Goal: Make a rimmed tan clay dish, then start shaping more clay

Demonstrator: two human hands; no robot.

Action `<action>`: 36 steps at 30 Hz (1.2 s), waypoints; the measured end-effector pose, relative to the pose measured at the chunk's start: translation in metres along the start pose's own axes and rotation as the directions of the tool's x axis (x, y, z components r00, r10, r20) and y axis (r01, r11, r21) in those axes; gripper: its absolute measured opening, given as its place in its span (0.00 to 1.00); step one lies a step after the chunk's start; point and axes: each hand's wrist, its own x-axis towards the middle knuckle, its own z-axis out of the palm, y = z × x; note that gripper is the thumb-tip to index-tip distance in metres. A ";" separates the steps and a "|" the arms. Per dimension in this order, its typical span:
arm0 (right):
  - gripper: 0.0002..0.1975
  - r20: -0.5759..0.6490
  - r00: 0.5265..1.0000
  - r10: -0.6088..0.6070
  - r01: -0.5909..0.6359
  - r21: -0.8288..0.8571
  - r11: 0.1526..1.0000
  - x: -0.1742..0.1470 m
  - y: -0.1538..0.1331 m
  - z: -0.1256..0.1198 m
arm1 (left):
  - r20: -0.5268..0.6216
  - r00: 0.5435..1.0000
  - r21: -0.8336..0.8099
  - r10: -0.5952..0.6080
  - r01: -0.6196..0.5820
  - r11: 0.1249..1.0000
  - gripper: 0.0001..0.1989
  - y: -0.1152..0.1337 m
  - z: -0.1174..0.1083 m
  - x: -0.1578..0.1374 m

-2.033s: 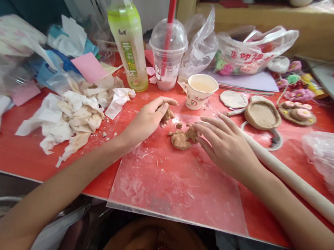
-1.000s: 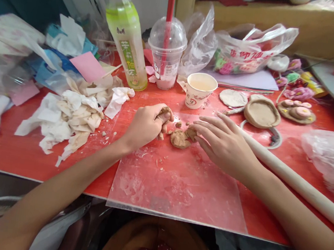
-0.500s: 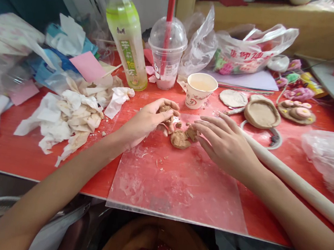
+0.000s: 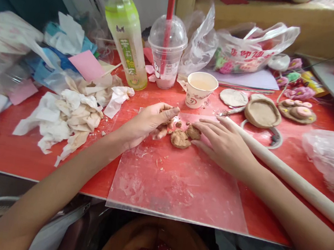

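Head view: a small clay piece point(image 4: 164, 125) is pinched in the narrow grip of the left hand point(image 4: 146, 123), fingers curled, wrist low over the clear sheet point(image 4: 175, 185). The right hand point(image 4: 224, 143) lies flat and spread, holding nothing, fingertips touching a clay lump point(image 4: 193, 132) beside the bigger lump point(image 4: 180, 138). Dry crumbs could be shed and scattered, and the cup point(image 4: 199, 89) nearby could be knocked.

- red bench point(image 4: 17, 153), pretty messy
- clear mat point(image 4: 179, 182) at 6 o'clock
- crumpled tissues point(image 4: 69, 118) at 9
- rolling pin point(image 4: 284, 171) at 3
- paper cup point(image 4: 199, 89) at 12
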 end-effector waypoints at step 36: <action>0.09 0.512 0.759 0.401 -0.346 0.840 -0.417 0.009 -0.005 -0.020 | -0.042 0.993 0.293 0.107 -0.090 0.952 0.08 -0.005 0.003 0.002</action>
